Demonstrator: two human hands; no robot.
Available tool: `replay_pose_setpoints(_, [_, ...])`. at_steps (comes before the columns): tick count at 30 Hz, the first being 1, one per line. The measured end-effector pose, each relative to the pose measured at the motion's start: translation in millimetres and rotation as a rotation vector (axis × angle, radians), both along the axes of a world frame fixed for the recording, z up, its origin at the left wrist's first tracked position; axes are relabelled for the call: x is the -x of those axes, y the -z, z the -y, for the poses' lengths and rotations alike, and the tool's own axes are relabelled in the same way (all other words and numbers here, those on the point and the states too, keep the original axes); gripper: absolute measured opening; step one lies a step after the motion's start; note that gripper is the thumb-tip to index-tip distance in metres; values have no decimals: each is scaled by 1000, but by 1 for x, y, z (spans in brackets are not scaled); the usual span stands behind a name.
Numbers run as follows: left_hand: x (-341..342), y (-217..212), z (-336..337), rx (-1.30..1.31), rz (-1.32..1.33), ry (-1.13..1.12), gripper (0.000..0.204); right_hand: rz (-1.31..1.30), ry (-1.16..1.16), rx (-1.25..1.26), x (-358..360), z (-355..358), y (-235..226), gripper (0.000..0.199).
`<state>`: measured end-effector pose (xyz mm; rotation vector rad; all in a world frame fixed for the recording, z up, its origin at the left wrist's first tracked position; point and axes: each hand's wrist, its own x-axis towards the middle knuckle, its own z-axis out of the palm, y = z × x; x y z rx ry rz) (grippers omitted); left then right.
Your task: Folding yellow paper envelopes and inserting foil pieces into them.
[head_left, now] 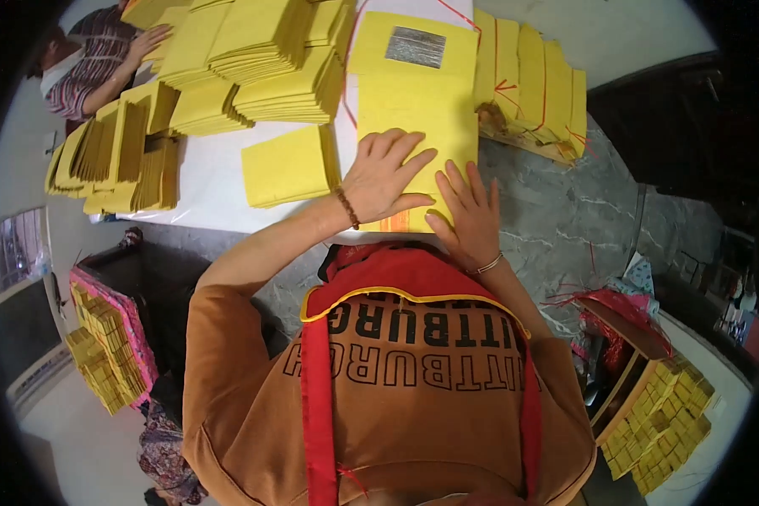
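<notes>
A long yellow paper sheet [417, 110] lies on the table in front of me. Its far part bears a silver foil rectangle [416, 47], and an orange patch shows near its close edge. My left hand [385, 179], with a beaded bracelet on the wrist, rests flat on the sheet, fingers spread. Beside it, my right hand [468, 211] lies over the sheet's right edge with its fingers stretched out. Neither hand holds anything visible. Left of the sheet is a small folded yellow paper stack [287, 166].
Tall piles of folded yellow paper [257, 38] fill the far left. Yellow bundles tied with red string [535, 88] stand at the right on the grey marbled tabletop [557, 194]. A co-worker's hand [148, 42] touches the far-left piles. More yellow bundles [658, 422] are stacked lower right.
</notes>
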<state>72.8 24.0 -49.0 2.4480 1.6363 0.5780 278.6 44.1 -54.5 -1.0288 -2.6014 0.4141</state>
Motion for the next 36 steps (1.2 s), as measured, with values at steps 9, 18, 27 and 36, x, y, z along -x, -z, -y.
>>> replay_pose_setpoints(9, [-26, 5, -5, -196, -318, -75, 54, -750, 61, 623, -19, -30, -3, 37])
replay_pose_setpoints(18, [114, -4, 80, -258, -250, -397, 47, -753, 111, 505, -22, -31, -5, 36])
replay_pose_setpoints(27, [132, 74, 105, 142, -378, -395, 63, -540, 35, 311, -14, -24, 2, 26])
replay_pose_setpoints(36, [125, 87, 109, 168, -366, -467, 74, -333, -115, 83, -9, -33, 3, 21])
